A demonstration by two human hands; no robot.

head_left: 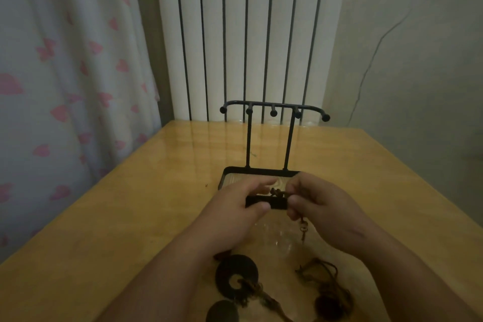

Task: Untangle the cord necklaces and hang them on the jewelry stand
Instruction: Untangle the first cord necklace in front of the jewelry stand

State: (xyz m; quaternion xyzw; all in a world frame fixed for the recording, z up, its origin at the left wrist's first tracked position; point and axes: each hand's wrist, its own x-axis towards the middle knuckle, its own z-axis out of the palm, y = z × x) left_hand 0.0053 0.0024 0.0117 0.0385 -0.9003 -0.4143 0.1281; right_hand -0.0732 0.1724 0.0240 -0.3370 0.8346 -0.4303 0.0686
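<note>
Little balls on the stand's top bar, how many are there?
5 balls, in a row along the top bar: left end, next, middle, next, right end. None looks hidden.

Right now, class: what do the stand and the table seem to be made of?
Stand: likely black-painted metal, thin rigid rods, matte. Table: probably varnished wood, yellow grain with glossy reflections.
</note>
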